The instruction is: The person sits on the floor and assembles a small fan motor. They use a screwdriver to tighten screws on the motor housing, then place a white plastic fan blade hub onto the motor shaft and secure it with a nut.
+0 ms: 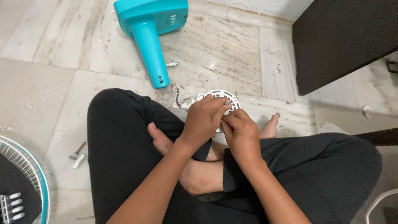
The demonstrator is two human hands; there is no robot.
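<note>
Both hands meet over the lap, the left hand point(202, 120) and right hand point(240, 130) pinched together on a white round part point(219, 96) that juts forward toward the teal stand point(151, 39) beyond

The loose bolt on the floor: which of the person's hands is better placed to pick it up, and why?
Probably the left hand: the bolt lies on the person's left. Both hands now hold the white round part.
</note>
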